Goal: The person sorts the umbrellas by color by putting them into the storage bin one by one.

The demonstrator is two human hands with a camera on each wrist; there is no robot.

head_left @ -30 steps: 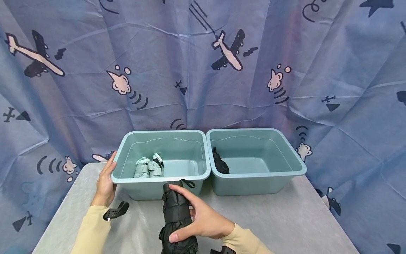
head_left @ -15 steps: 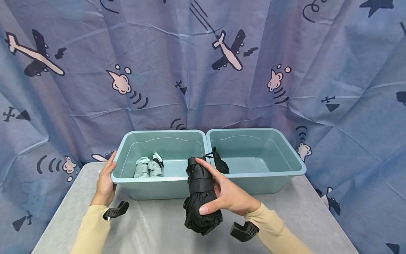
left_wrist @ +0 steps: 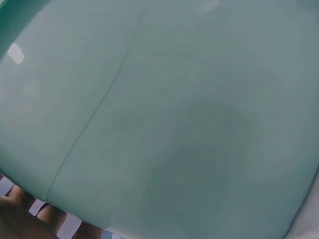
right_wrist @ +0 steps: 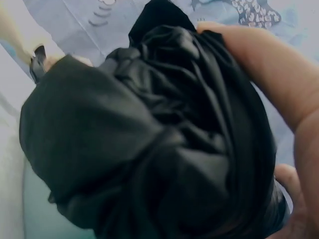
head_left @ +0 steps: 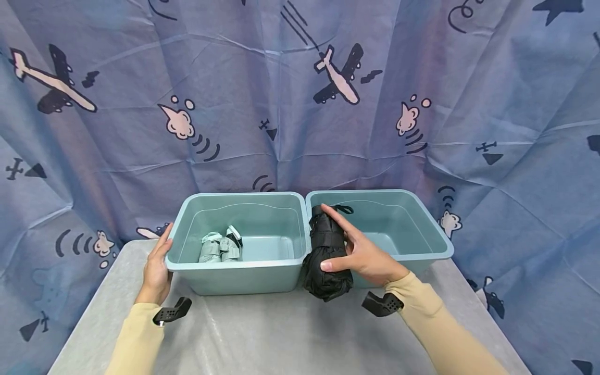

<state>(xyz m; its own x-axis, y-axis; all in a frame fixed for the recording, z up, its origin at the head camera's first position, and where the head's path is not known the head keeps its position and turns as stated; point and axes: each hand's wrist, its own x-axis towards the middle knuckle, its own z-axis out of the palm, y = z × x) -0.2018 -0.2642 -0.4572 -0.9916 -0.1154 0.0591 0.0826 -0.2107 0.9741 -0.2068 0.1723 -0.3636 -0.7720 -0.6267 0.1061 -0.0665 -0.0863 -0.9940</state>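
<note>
My right hand (head_left: 370, 255) grips a black folded umbrella (head_left: 327, 239) from its right side, thumb toward the near end and fingers toward the far end. The umbrella is held over the near left corner of the right bin (head_left: 428, 255), with its wrist loop hanging off the far end. In the right wrist view, the bunched black fabric of the umbrella (right_wrist: 169, 129) fills most of the picture. My left hand (head_left: 157, 271) rests against the outer left side of the left bin (head_left: 244, 281), fingers extended along its wall. The left wrist view shows that bin's smooth wall (left_wrist: 174, 124).
Two pale grey-green folded umbrellas (head_left: 219, 249) lie in the left part of the left bin. Both bins stand side by side on a grey-covered table (head_left: 262, 333). A blue curtain (head_left: 300, 130) with airplane prints hangs behind them.
My right hand has carried the black umbrella rightward and away from me, from before the left bin to over the right one. It now hides the black item inside. My left hand has stayed put.
</note>
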